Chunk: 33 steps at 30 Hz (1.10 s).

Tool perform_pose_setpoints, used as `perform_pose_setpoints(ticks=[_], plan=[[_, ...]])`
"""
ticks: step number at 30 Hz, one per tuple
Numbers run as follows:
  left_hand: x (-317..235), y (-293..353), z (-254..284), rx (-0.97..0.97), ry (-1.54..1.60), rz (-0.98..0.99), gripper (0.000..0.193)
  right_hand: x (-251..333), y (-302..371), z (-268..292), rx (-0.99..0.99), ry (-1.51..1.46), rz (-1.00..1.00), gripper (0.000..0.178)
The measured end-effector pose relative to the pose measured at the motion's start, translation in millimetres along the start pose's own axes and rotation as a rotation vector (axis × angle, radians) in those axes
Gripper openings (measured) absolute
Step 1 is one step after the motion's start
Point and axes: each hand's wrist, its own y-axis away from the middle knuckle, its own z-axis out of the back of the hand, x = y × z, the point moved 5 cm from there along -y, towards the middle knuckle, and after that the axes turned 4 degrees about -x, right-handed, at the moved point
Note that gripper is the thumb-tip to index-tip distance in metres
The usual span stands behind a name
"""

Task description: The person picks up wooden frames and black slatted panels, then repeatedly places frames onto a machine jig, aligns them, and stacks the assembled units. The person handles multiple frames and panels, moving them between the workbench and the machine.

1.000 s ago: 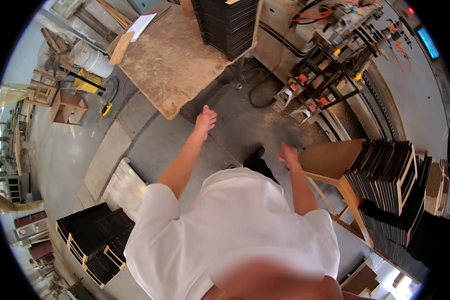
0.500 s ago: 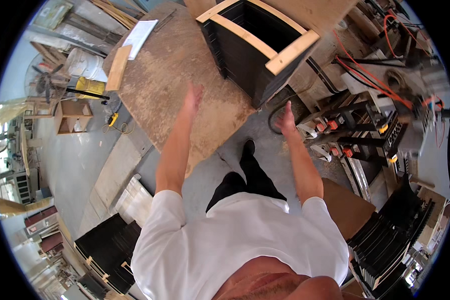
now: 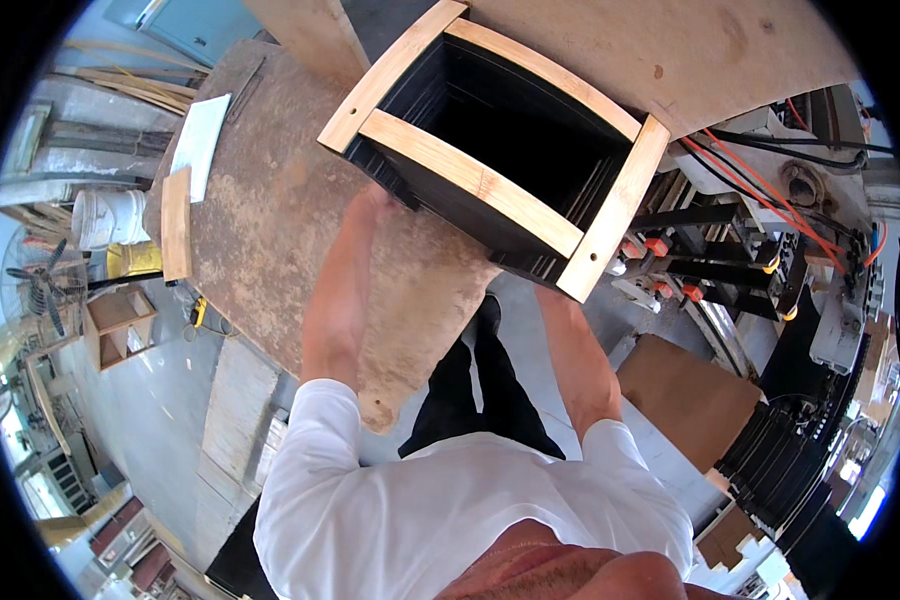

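A tall stack of black frames (image 3: 410,183) stands at the corner of the worktable (image 3: 270,250), around a deep rectangular opening. Pale wooden bars (image 3: 470,180) edge its top, with a small hole visible in each of two end bars. At the stack's near left corner is my left hand (image 3: 378,197), blurred, its fingers hidden against the black side. My right forearm (image 3: 577,355) reaches under the stack's near right corner, which covers the right hand and its fingers. Whether either hand grips the stack cannot be made out.
White paper (image 3: 200,145) and a short wooden board (image 3: 176,222) lie at the table's left edge. A brown panel (image 3: 760,60) stretches behind the stack. Clamps with red parts (image 3: 690,290) and orange cables (image 3: 770,200) crowd the right. A fan (image 3: 42,285) stands far left.
Both hands were apart from the stack with fingers spread; now they have reached its near corners. The stack appears larger and more from above, and the whole view has shifted.
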Motion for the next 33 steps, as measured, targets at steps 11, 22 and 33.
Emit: perform_pose_setpoints(ticks=[11, 22, 33], plan=[[65.6, 36.9, 7.5, 0.086, 0.063, 0.117, 0.041, 22.3, 95.0, 50.5, -0.08, 0.014, -0.045, 0.07], [87.7, 60.2, 5.5, 0.022, 0.024, 0.179, 0.044, 24.3, 90.1, -10.1, 0.116, -0.124, -0.059, 0.067], [76.5, 52.4, -17.8, 0.059, -0.093, 0.185, 0.046, 26.4, 69.9, -20.3, 0.122, -0.242, -0.003, 0.066]])
